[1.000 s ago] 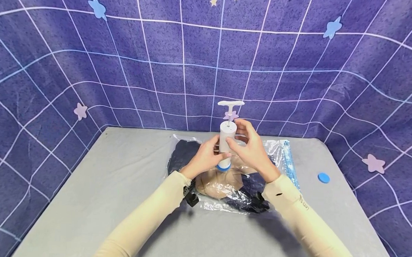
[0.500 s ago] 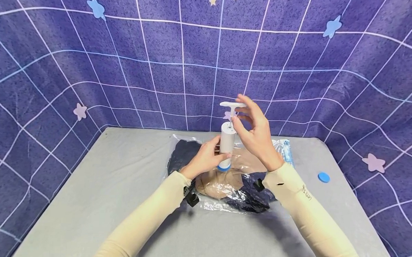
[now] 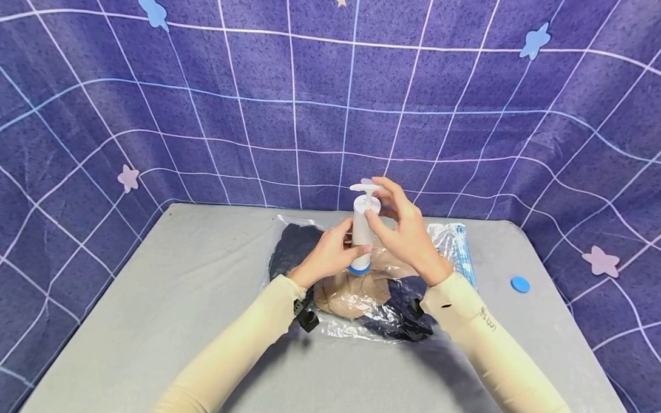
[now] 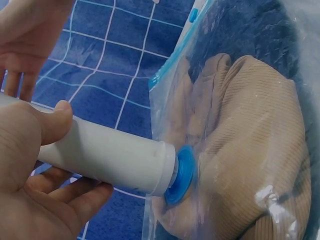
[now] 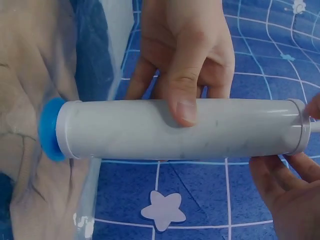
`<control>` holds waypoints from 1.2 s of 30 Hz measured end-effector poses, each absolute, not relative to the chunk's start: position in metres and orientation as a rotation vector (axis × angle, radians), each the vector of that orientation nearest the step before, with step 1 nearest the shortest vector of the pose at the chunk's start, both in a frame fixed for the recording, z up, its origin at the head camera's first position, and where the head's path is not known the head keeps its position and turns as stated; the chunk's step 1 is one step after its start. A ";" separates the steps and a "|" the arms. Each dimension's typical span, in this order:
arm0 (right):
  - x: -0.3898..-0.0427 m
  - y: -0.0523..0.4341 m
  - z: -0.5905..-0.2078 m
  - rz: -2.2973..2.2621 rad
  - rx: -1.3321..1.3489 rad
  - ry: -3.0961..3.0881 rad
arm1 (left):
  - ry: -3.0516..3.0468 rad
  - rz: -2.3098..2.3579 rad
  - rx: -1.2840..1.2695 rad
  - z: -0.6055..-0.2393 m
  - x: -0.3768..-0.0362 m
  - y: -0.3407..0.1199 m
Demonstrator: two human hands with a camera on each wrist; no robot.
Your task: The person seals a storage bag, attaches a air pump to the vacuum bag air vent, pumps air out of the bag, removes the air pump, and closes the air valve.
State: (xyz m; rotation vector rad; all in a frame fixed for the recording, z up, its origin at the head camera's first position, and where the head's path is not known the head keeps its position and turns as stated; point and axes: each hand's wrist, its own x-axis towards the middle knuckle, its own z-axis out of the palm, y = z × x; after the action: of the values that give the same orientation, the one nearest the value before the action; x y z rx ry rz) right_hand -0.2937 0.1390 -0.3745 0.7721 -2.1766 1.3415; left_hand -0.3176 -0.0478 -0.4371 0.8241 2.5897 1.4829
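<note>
A white hand pump (image 3: 362, 229) stands nearly upright on the blue round valve (image 4: 183, 175) of a clear plastic storage bag (image 3: 337, 328). Folded tan ribbed cloth (image 4: 255, 120) and dark cloth lie inside the bag. My left hand (image 3: 329, 255) grips the lower barrel, its thumb across the front. At the top, my right hand (image 3: 408, 233) holds the white T-shaped handle (image 3: 365, 187), which sits low, close above the barrel. In the right wrist view, fingers of the right hand (image 5: 295, 195) curl by the barrel's upper end; its thumb is mostly cut off.
A blue round cap (image 3: 520, 284) lies on the grey table (image 3: 205, 348) to the right of the bag. The bag's blue zip edge (image 3: 462, 250) runs along its right side. A purple gridded curtain (image 3: 322, 127) encloses the back and sides.
My right hand rose from the barrel to the raised handle, then came down with it, so the handle now sits lower. The left hand has stayed on the barrel.
</note>
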 end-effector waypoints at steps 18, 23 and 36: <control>-0.293 0.135 -0.383 1.331 0.632 -2.221 | 2.723 1.665 0.657 -0.464 -0.306 -0.044; -0.294 0.131 -0.385 1.372 0.599 -2.259 | 2.741 1.702 0.657 -0.470 -0.306 -0.041; -0.291 0.132 -0.400 1.577 0.673 -2.375 | 2.691 1.698 0.708 -0.469 -0.309 -0.047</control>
State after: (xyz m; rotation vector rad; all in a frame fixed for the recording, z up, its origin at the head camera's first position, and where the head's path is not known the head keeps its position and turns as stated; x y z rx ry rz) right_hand -0.2907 0.1323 -0.3999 0.6734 -2.3750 1.5770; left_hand -0.3087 -0.0471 -0.4687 0.7076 2.6909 1.6977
